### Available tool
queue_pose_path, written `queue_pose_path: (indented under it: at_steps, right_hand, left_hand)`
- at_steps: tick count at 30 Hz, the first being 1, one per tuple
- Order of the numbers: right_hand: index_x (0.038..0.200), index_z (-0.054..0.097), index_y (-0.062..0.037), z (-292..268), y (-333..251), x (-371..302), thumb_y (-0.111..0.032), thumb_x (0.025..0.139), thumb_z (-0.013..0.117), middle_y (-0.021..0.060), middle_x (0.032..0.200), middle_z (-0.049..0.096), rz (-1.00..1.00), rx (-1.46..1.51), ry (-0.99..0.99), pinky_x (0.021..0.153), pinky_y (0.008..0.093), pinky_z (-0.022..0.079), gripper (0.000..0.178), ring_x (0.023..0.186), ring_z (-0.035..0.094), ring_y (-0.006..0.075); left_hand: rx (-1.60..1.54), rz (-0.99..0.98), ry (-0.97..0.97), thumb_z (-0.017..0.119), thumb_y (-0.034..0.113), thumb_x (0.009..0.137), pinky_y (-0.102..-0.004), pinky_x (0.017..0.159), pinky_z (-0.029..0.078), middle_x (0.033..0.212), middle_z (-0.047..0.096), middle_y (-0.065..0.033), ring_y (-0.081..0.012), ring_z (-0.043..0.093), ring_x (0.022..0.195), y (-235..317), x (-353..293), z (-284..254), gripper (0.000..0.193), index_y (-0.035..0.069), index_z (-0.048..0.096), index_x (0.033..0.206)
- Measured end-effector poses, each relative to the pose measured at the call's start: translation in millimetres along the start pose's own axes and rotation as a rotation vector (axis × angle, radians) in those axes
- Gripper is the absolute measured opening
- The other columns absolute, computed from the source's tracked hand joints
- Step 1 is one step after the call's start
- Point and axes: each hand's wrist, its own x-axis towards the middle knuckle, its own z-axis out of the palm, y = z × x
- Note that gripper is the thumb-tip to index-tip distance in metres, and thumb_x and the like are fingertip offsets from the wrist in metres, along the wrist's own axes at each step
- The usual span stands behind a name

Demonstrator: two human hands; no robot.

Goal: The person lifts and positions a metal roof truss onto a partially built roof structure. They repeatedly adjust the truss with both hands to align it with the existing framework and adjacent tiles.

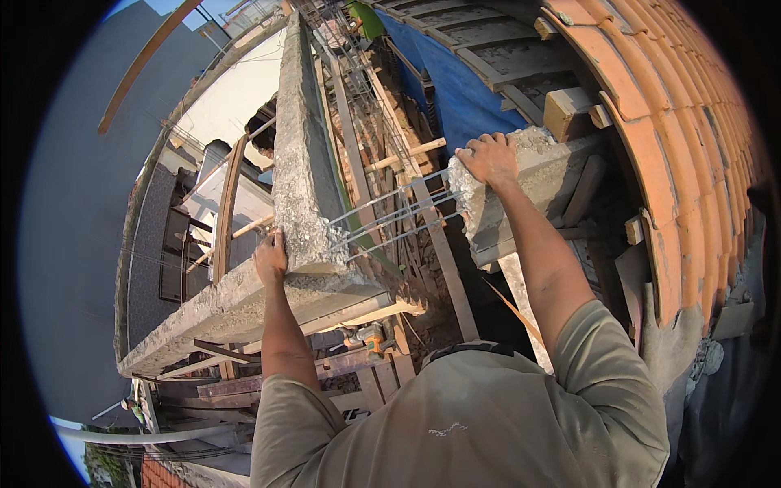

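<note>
My left hand grips the edge of a rough concrete beam, near its broken end where it meets a second, crossing concrete beam. To the right, my right hand curls its fingers over the jagged end of a concrete beam stub. Several bare steel reinforcing bars span the gap between the two broken ends. Both forearms reach up from the lower part of the head view. The undersides of my palms are hidden.
Orange roof tiles slope along the right, above wooden blocks. A blue tarp hangs at the back. Timber planks cross the deep gap. Below the crossing beam lies an orange and grey power tool. A wooden post stands left.
</note>
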Motion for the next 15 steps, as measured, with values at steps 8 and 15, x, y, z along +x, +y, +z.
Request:
queue_pose_path:
  at_steps: [8, 15]
  right_hand:
    - [0.152, 0.085, -0.028, 13.9, 1.0, 7.2, -0.074, 0.116, 0.053, 0.0077, 0.162, 0.075, 0.01, -0.106, -0.016, 0.142, 0.0596, 0.029, 0.067, 0.159, 0.057, 0.0369]
    - [0.155, 0.083, -0.029, 14.5, -0.4, 9.5, -0.076, 0.116, 0.05, 0.0079, 0.165, 0.073, 0.019, -0.125, -0.024, 0.144, 0.0599, 0.026, 0.069, 0.16, 0.056, 0.0377]
  left_hand:
    - [-0.059, -0.004, 0.043, 0.052, 0.066, 0.121, -0.0593, 0.121, 0.053, 0.138, 0.083, -0.032, -0.054, 0.075, 0.135, 1.3, 0.6, -1.6, 0.075, 0.003, 0.087, 0.141]
    - [0.032, -0.003, 0.011, 0.047, 0.069, 0.121, -0.0608, 0.125, 0.051, 0.148, 0.078, -0.0335, -0.0546, 0.071, 0.141, -3.2, 5.2, 0.9, 0.079, 0.003, 0.085, 0.144]
